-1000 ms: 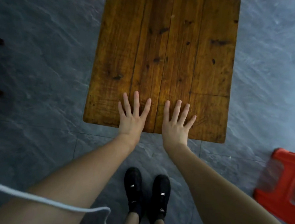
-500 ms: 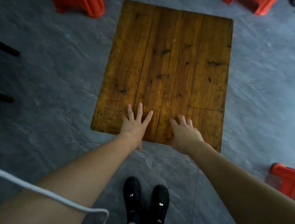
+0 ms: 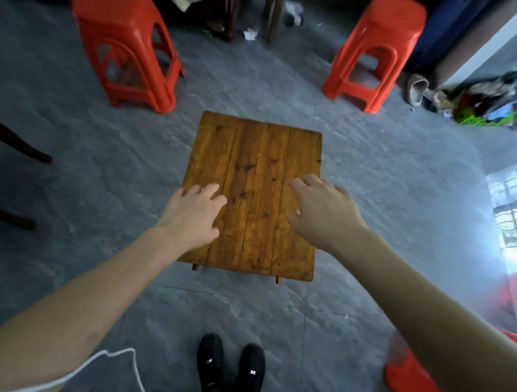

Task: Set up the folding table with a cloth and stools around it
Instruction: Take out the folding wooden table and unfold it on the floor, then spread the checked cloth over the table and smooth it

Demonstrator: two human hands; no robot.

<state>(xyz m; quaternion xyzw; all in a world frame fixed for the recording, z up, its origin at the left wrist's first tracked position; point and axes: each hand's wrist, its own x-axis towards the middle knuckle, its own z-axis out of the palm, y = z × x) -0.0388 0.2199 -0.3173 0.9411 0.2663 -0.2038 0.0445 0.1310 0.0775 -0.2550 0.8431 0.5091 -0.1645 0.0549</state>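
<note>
The wooden table (image 3: 254,176) stands on the grey tiled floor (image 3: 104,157) at the middle of the view, its plank top bare; only two leg tips show below its near edge, the rest of the frame is hidden under the top. The left hand (image 3: 193,213) hangs over the table's near-left part with fingers loosely bent, holding nothing; whether it touches the wood cannot be told. The right hand (image 3: 321,210) hovers over the right side, fingers loosely curled and blurred, also holding nothing. One red stool (image 3: 123,43) stands at 11 o'clock from the table, another red stool (image 3: 376,49) at 1 o'clock, both well apart from it. A third red stool (image 3: 412,384) at 4 o'clock is smeared and largely hidden by the right forearm. At 3 o'clock a red shape is cut off by the edge. Clutter along the top is too blurred to name. Black shoes (image 3: 231,368) show at 6 o'clock; small white marks on them cannot be read.
</note>
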